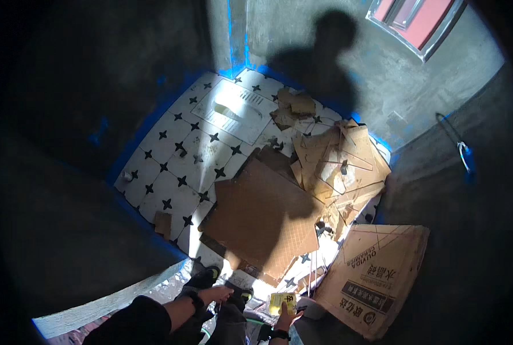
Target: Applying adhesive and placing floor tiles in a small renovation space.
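My left hand (216, 295) is closed low in the middle of the view, beside my dark trousers and shoes (202, 277); what its fingers hold, if anything, is too small to make out. My right hand (288, 316) grips a clear container with a yellow label (279, 302), near the lower middle. A dark item shows just beside that hand, too small to name. Right of it a large printed cardboard sheet (371, 270) leans at the edge of the tiled floor.
Brown cardboard pieces (250, 218) and torn cartons (360, 161) lie on white patterned tiles (170, 149). A white slotted panel (233, 109) sits at the back. Dark plastered walls (61, 172) surround the floor. A loose cable (463, 152) hangs on the right wall.
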### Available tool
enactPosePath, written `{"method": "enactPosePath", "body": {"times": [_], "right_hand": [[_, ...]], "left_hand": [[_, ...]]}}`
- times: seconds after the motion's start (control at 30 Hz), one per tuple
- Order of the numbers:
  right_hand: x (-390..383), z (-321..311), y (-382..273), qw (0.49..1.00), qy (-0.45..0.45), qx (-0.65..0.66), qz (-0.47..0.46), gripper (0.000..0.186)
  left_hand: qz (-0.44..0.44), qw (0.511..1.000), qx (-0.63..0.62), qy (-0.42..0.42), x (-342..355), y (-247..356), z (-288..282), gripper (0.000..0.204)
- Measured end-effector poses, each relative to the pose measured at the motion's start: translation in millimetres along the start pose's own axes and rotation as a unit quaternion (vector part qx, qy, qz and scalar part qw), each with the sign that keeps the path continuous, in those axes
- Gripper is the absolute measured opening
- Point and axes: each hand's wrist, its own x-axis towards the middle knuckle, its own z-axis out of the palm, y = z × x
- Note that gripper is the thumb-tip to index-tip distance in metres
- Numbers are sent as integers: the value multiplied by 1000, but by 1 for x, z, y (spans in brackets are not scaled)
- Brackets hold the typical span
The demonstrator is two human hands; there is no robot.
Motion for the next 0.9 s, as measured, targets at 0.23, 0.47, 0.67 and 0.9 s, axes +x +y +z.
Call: {"method": "enactPosePath", "body": {"times": [0.23, 0.47, 0.67, 0.9], "right_hand": [[-92, -76, 10, 995, -25, -97, -20, 104], [-212, -216, 107, 976, -74, -202, -13, 108], [-278, -243, 167, 864, 104, -475, 130, 100], [-282, -301, 291, 880, 231, -308, 278, 104]], "left_hand": [[10, 916, 386, 106, -14, 7, -16, 54], [-291, 676, 646, 202, 72, -192, -3, 86], [-210, 778, 590, -43, -42, -116, 12, 92], [-295, 685, 664, 47, -20, -171, 15, 101]]}}
